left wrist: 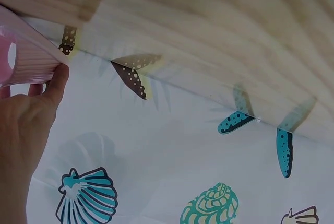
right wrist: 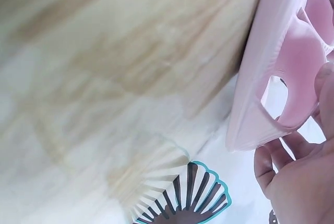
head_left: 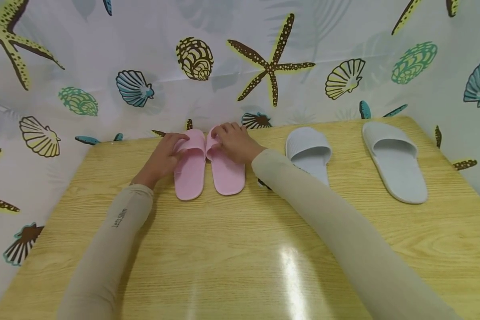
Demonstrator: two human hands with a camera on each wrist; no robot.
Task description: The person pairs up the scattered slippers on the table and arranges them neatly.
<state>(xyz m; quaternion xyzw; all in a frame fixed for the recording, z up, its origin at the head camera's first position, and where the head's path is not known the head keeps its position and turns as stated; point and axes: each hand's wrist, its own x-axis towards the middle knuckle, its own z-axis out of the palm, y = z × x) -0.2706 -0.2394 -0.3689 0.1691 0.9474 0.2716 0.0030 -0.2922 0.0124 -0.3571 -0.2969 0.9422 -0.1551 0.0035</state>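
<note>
- Printed cloth (head_left: 164, 26), white with starfish and shells, hung from 10 to 2 o'clock on my remote feed, behind a wood-grained table (head_left: 208, 253).
- Left pink slipper (head_left: 189, 178) lay flat just on the 9 o'clock side of centre, toe to 12, heel to 6.
- Right pink slipper (head_left: 229, 178) lay beside it, almost at centre, toe also near 12; straps touching or nearly so.
- Left hand (head_left: 164, 158), at 9 o'clock: I saw fingers and thumb bent round the outer side of the left pink slipper's strap, gripping it.
- Right hand (head_left: 237, 143), just towards 12: I noted fingers curled over the right pink slipper's strap, holding it; fingertips showed at its side in the right wrist view.
- White slipper (head_left: 310, 138) with ribbed strap sat at 3 o'clock, heel hidden from me by the right sleeve (head_left: 324, 204).
- Pale slipper (head_left: 400, 171) lay farther out at 3, toe to 11, heel to 5.
- Left sleeve (head_left: 122, 222), reaching in from 7, carried dark lettering.
</note>
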